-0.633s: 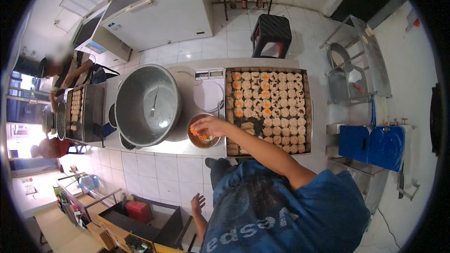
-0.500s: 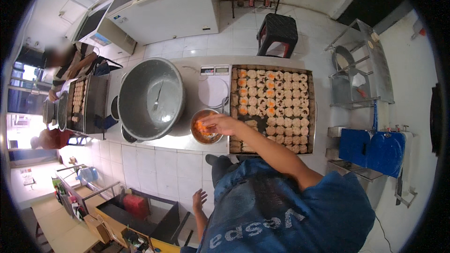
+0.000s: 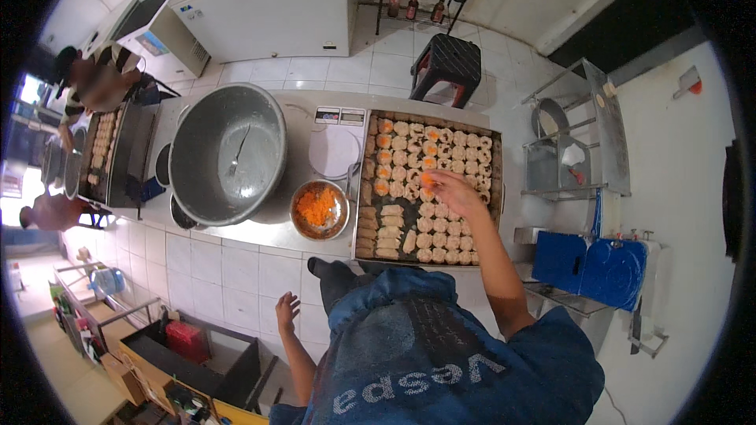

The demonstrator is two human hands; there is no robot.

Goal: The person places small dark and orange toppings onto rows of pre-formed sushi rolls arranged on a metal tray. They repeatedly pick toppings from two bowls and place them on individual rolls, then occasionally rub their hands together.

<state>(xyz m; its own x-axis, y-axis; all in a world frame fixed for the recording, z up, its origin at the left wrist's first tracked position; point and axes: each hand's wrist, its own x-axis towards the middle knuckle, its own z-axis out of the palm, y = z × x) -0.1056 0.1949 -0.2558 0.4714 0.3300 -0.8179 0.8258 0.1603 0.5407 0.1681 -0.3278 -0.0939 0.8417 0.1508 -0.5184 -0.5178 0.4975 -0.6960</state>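
My right hand [image 3: 457, 191] is over the tray, fingertips pinched on a bit of grated carrot [image 3: 428, 180] just above a dumpling. Rows of pale open-topped dumplings [image 3: 442, 226] fill most of the dark metal tray [image 3: 498, 197]; some carry orange shreds, others dark bits. Longer rolled pieces [image 3: 390, 232] lie in its near left part. Left of the tray stands a steel bowl [image 3: 343, 220] holding a heap of grated carrot [image 3: 316, 206]. My left hand [image 3: 287, 312] hangs away from the table with its fingers apart, holding nothing.
A large grey basin [image 3: 268, 122] with a spoon [image 3: 240, 149] inside stands left on the steel table. A kitchen scale [image 3: 334, 152] sits beside the tray. Behind are a black stool [image 3: 449, 61] and a chest freezer [image 3: 276, 24]. Another person [image 3: 110, 67] works by a second tray at far left.
My right hand has moved right from the carrot bowl to over the dumplings, carrying carrot shreds. The whole view has shifted slightly; my left hand still hangs at my side.
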